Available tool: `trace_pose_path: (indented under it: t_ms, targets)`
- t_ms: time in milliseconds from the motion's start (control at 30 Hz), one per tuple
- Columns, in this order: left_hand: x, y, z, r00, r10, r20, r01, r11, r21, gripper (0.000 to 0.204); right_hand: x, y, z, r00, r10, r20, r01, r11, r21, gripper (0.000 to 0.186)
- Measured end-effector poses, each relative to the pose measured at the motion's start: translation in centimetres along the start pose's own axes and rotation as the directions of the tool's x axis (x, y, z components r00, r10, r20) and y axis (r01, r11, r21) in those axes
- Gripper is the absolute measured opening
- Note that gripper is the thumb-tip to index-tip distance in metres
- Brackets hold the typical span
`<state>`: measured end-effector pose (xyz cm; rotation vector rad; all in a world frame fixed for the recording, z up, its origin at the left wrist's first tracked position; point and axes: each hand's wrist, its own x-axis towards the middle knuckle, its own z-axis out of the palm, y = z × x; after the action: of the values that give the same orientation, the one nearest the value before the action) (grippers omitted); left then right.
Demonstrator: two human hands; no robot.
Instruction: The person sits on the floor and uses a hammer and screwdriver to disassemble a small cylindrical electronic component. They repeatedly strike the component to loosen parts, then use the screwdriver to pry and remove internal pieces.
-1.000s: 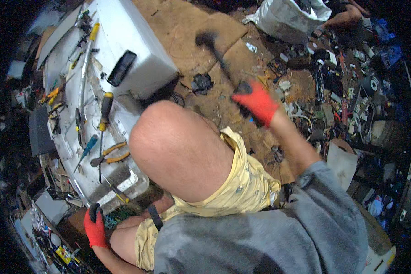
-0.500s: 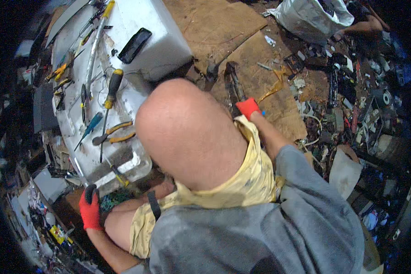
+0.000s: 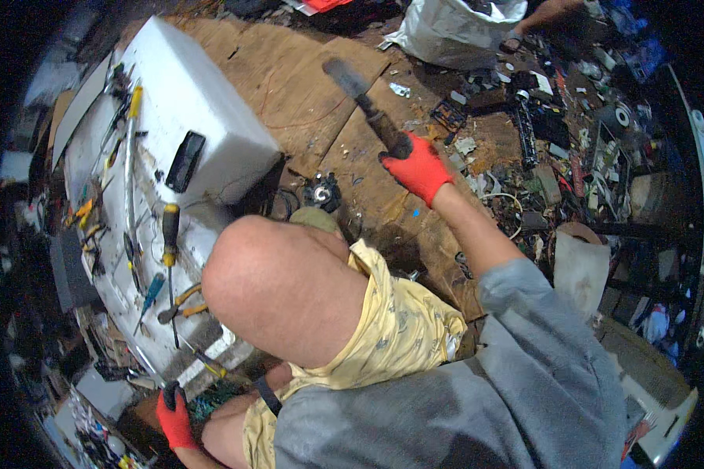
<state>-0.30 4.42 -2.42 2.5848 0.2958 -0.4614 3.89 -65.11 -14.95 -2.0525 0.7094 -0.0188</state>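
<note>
My right hand (image 3: 418,166), in a red glove with dark fingertips, is closed round the dark handle of a tool with a broad, flat grey metal blade (image 3: 346,76). The blade points away and to the left above the brown board. Below it on the board, near my foot, lies a dark part with a round silvery centre (image 3: 321,192). My left hand (image 3: 174,418), also red-gloved, is low at the left, its fingers closed beside the near corner of a foam box. A thin pale rod (image 3: 147,361) runs toward its fingertips; what it grips is unclear.
On the white foam surface lie a yellow-black screwdriver (image 3: 170,238), a teal screwdriver (image 3: 150,301), orange-handled pliers (image 3: 181,306) and a black casing (image 3: 185,162). A white foam block (image 3: 219,102) stands behind. Scrap parts cover the right; a white sack (image 3: 454,31) stands far back, beside another person's limb.
My right arm has reached farther out, and the bladed tool has lifted and swung leftward. The view has shifted too. My left hand stays by the foam box corner.
</note>
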Motion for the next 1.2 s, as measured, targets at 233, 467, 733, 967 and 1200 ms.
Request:
trace_pose_path:
  t_ms: [233,467,733,967,1200]
  targets:
    - [-0.3,1.4,0.5,1.000,0.003,-0.017,-0.003,1.000,-0.020,0.026,2.6,11.9,7.3,0.940,0.329,-0.095,-0.334,0.816,-0.472,0.058]
    - [-0.7,3.6,0.2,0.999,0.044,-0.022,-0.041,0.994,0.105,0.027,2.5,8.4,14.2,0.975,-0.218,0.041,0.205,0.815,-0.543,0.079]
    - [-0.1,4.9,0.9,0.998,0.050,-0.038,-0.048,0.998,0.043,0.025,5.5,6.8,20.4,0.905,0.035,0.424,0.202,0.842,-0.501,0.082]
    - [-1.3,2.8,0.3,0.998,0.007,-0.063,-0.011,0.998,-0.059,0.025,5.9,6.9,18.3,0.905,0.019,0.424,0.157,0.913,-0.377,0.080]
    - [-2.6,7.2,-0.3,0.960,0.137,-0.243,-0.151,0.988,-0.041,0.027,3.0,2.1,11.5,0.973,-0.223,0.065,0.216,0.971,0.102,0.029]
